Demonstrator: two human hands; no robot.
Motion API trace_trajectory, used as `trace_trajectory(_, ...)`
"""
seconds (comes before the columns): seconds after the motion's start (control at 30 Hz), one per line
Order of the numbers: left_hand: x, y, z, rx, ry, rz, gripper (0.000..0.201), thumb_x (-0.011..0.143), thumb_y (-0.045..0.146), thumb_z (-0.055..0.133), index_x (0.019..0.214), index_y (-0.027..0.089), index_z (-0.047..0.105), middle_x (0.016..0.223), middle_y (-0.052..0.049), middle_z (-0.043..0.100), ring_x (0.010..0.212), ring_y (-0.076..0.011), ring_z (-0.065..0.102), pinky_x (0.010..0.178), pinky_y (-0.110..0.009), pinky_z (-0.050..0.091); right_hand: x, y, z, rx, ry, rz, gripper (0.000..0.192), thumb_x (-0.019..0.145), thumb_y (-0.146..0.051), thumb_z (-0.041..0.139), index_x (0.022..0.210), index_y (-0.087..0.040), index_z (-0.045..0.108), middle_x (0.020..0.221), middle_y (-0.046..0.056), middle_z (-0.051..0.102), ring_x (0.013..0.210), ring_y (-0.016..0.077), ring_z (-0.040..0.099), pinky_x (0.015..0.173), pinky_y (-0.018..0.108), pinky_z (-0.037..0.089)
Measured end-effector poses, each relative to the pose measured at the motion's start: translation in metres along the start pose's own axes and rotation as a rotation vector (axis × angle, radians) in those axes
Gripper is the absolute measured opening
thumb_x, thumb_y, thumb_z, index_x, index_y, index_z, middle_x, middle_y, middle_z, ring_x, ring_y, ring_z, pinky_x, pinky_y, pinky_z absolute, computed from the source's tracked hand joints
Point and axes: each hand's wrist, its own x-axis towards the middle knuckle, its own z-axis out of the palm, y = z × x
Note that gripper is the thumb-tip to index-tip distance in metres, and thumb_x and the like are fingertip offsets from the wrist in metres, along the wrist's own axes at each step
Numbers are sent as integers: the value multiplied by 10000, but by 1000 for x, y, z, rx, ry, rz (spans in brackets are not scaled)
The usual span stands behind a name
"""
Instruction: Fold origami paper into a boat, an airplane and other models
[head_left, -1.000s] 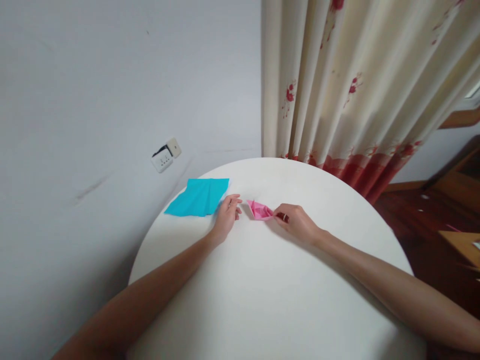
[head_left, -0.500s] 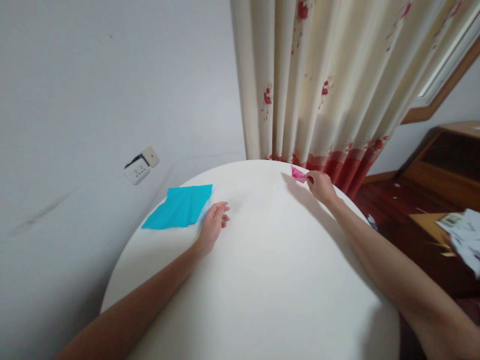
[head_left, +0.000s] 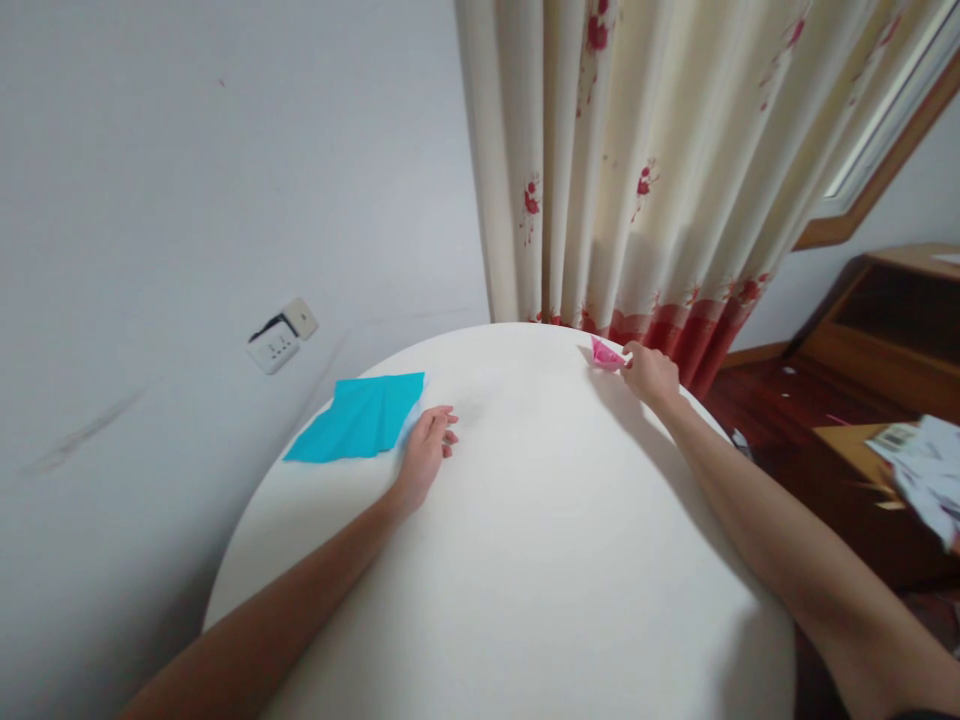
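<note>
At the far right rim of the round white table point(head_left: 525, 540), a small pink folded paper boat point(head_left: 606, 355) sits low at the tabletop. My right hand point(head_left: 651, 375) pinches the boat's right tip between thumb and fingers. Much of the grip is hidden behind the hand. A creased sheet of blue paper point(head_left: 360, 418) lies at the left of the table. Just right of that sheet, my left hand point(head_left: 427, 445) rests on its side, fingers loosely bent and apart, with nothing in it.
A wall with a socket point(head_left: 274, 345) borders the table on the left. Behind the table hangs a cream and red curtain point(head_left: 637, 240). To the right stand a wooden cabinet point(head_left: 885, 300) and a low surface with papers point(head_left: 926, 465).
My right hand has moved slightly right and down with the paper boat, which now sits at the tabletop. My left hand and the blue paper have stayed put.
</note>
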Motion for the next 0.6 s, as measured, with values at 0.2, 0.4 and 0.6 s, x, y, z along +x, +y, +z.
trace_trajectory(0.2, 1, -1, 0, 51, -22, 28, 479, 828, 599, 590, 1063, 182, 625, 1027, -70, 642, 676, -114, 587, 496, -200, 432, -2, 6, -5, 5, -12, 88, 345, 875, -213, 565, 1198, -214, 685, 1080, 158, 741, 963, 306, 694, 770, 361, 480)
trace_trajectory(0.4, -2, -2, 2, 159, -104, 73, 359, 834, 463, 620, 1070, 193, 630, 1003, -59, 672, 737, -147, 627, 554, -229, 474, -6, -1, -10, 4, 65, 172, 334, 907, -222, 485, 1173, -198, 686, 1054, 170, 738, 922, 315, 693, 737, 366, 464)
trace_trajectory(0.6, -6, 2, -5, 564, -318, 361, 298, 895, 291, 567, 1175, 199, 607, 1143, -74, 696, 1016, -188, 670, 942, -346, 530, -27, -36, -13, 163, 240, -110, 295, 920, -265, 485, 1131, -220, 686, 929, 91, 768, 786, 263, 691, 651, 311, 420)
